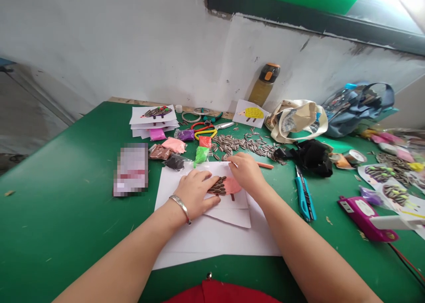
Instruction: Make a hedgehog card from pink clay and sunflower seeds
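Head view: you are working over a row of sunflower seeds (217, 186) set on a pink clay shape (232, 186), which lies on white paper (212, 239) near the front edge of the green table (49, 214). Your left hand (194, 194) is lying open, fingertips touching the seeds. Your right hand (247, 172) is half-curled beyond the shape, gripping nothing visible. Risk: uneven pressure could be shifting seeds or smearing clay; the unsecured paper could be sliding.
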The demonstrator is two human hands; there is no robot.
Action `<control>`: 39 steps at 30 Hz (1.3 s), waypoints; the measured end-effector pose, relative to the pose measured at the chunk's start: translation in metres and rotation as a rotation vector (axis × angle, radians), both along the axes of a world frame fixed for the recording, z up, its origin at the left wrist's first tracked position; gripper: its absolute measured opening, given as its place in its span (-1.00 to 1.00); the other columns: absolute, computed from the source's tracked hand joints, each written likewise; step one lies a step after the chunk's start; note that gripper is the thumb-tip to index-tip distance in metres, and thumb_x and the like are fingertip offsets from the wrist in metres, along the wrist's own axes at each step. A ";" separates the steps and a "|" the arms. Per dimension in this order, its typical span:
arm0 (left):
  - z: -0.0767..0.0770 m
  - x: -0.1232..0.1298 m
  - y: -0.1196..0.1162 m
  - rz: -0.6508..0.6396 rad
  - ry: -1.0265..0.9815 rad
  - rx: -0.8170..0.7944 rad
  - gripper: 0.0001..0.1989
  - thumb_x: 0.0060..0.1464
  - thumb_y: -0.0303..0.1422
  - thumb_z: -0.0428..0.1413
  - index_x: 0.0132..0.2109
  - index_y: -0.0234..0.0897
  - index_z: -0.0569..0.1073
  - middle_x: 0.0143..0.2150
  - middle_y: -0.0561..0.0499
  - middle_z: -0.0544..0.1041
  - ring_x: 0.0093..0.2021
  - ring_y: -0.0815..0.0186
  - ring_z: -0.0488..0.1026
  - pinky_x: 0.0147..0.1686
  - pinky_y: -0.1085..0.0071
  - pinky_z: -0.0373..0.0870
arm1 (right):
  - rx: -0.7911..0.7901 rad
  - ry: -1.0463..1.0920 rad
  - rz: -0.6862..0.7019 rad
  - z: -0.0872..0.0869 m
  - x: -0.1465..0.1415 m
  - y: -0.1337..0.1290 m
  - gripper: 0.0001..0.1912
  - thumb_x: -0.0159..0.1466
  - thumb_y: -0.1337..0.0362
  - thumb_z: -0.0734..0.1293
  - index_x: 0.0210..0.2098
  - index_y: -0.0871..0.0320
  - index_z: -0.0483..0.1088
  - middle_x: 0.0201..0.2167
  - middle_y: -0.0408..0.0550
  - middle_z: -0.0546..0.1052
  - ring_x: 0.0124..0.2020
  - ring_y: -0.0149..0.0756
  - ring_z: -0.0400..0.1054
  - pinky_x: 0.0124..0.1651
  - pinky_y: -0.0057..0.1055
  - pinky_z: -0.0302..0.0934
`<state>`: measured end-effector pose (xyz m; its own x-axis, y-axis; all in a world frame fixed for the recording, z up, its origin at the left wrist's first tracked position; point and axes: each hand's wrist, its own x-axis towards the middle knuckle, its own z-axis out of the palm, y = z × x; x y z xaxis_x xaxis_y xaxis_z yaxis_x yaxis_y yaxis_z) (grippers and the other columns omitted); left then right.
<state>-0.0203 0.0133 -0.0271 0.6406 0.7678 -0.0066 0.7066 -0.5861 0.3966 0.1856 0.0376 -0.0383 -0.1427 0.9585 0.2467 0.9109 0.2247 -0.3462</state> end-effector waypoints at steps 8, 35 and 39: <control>0.000 -0.001 0.000 0.001 -0.024 -0.016 -0.58 0.04 -0.15 0.10 0.05 -0.13 0.41 0.05 -0.03 0.41 -0.01 0.09 0.29 0.01 0.17 0.24 | -0.023 -0.130 0.002 -0.012 -0.001 0.022 -0.72 0.23 0.45 0.14 -0.33 0.16 0.48 -0.36 0.00 0.46 -0.29 -0.27 0.27 -0.23 -0.40 0.08; -0.001 -0.001 0.000 0.001 -0.015 0.015 -0.62 0.04 -0.17 0.10 0.01 -0.14 0.43 0.02 -0.02 0.42 -0.05 0.13 0.30 -0.05 0.21 0.26 | -0.034 -0.346 -0.085 -0.010 -0.011 0.015 -0.77 0.33 0.32 0.13 -0.32 0.13 0.40 -0.30 -0.02 0.46 -0.23 -0.22 0.24 -0.23 -0.34 -0.03; -0.001 -0.001 0.000 -0.001 -0.005 0.017 -0.60 0.04 -0.16 0.10 0.03 -0.14 0.42 0.02 -0.02 0.42 -0.04 0.12 0.30 -0.05 0.20 0.26 | -0.050 -0.277 -0.120 -0.005 -0.015 0.016 -0.78 0.30 0.22 0.16 -0.30 0.14 0.40 -0.28 -0.01 0.46 -0.21 -0.21 0.26 -0.22 -0.34 -0.02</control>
<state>-0.0212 0.0138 -0.0280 0.6411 0.7674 0.0098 0.7040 -0.5932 0.3906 0.1702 0.0533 -0.0433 -0.0830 0.9825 0.1667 0.9911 0.0988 -0.0887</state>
